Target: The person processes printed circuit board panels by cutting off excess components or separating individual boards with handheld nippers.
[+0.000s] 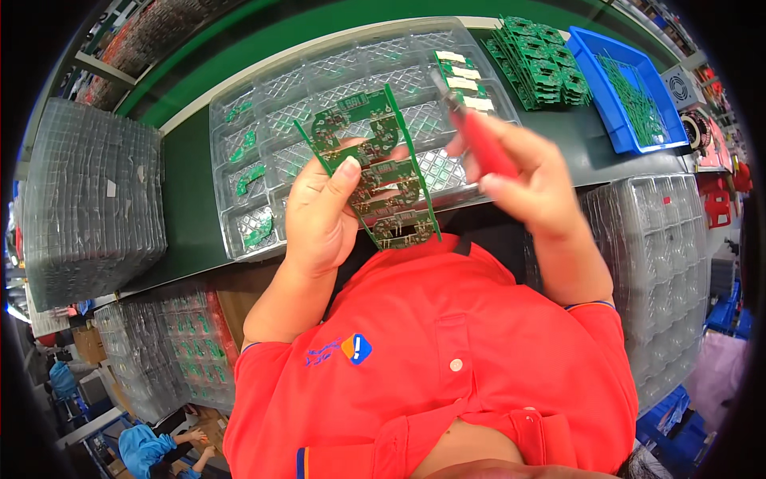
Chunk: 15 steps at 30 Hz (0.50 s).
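Observation:
My left hand [321, 215] is closed on the left edge of a green circuit board panel [389, 172], thumb in front. The panel tilts upright, with several curved boards joined between two long green side rails. To the right of it, my right hand [531, 176] is wrapped around red-handled cutters [485, 142]. Motion blurs the cutters; their metal tip points up and left, apart from the panel. Behind both hands lies a clear plastic compartment tray [307, 86]. Small cut-out boards [249, 180] sit in its left column, and boards with white parts [463, 82] in its far right corner.
Stacked green panels [542, 68] stand at the back right, beside a blue bin [592, 84] of thin green strips [633, 100]. Tall stacks of clear trays rise at the left [92, 191] and right [662, 271]. A person in blue [144, 449] is at the lower left.

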Tool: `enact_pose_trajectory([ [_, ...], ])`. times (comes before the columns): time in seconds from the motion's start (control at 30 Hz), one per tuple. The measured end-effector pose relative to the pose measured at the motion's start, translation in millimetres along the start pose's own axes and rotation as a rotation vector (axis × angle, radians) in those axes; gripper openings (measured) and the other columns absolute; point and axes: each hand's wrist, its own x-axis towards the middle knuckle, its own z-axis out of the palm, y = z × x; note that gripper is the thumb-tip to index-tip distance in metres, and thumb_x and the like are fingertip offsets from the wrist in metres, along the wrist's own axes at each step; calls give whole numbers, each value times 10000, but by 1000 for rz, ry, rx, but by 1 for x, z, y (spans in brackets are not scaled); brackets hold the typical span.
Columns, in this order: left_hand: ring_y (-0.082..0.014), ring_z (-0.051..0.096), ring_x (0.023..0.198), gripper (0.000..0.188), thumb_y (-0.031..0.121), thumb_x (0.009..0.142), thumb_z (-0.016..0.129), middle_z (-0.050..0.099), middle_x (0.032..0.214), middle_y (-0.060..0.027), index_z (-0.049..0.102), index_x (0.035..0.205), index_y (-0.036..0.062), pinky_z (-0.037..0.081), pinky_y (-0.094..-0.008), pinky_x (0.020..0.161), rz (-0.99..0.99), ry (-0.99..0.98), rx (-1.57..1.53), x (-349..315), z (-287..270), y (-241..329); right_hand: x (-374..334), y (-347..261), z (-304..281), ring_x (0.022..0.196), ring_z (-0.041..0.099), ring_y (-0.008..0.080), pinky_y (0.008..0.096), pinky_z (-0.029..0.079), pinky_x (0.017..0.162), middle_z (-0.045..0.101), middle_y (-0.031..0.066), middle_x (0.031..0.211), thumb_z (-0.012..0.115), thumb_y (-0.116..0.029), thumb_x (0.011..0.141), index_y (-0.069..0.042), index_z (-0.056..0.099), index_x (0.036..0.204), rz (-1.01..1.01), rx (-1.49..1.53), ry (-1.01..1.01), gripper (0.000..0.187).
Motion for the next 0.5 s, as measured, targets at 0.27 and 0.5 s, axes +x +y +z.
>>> enact_pose_trajectory([
  [0.27,-281,550,1016,282,122,904,431,545,1089,-218,443,1155,-6,474,-400,851,26,-77,19,-3,14,-1,-6,7,11,947,465,152,278,353,871,475,102,1134,567,-151,693,8,342,1312,-19,83,-92,678],
  [0.5,-259,538,1032,327,123,916,406,499,1161,-217,388,1216,-6,458,-378,863,-5,6,34,-4,23,-7,-9,4,10,956,530,180,298,429,781,529,106,1045,580,-33,662,-36,444,1251,-108,-509,56,604],
])
